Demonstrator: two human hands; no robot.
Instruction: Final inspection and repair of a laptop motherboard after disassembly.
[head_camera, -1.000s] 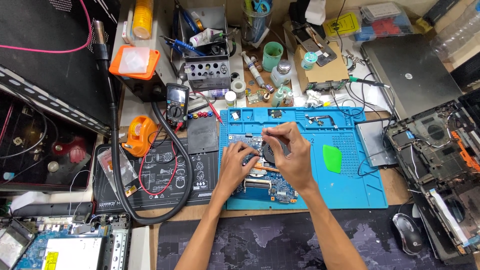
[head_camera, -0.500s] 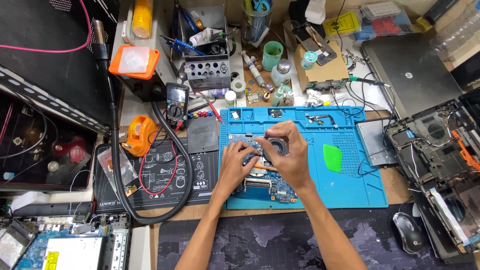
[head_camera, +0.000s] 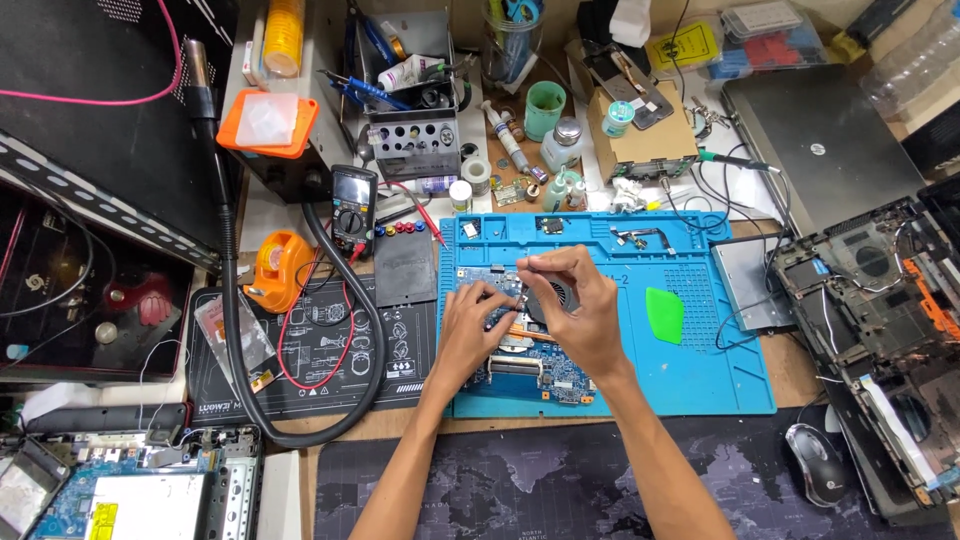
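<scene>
Both hands work over a blue laptop motherboard (head_camera: 520, 370) lying on a blue repair mat (head_camera: 700, 380) on the cluttered desk (head_camera: 790, 370). The left hand (head_camera: 470, 330) presses fingertips on the board; the right hand (head_camera: 580, 305) pinches at the black cooling fan (head_camera: 555, 298). A green pry pick (head_camera: 664, 314) lies right of them, a multimeter (head_camera: 352, 205) to the left.

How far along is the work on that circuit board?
Done: the opened laptop chassis sits at the right, and the circuit board lies out on the blue mat. In hand: left hand and right hand work at the board's fan. Left: chassis open, board not refitted.
</scene>
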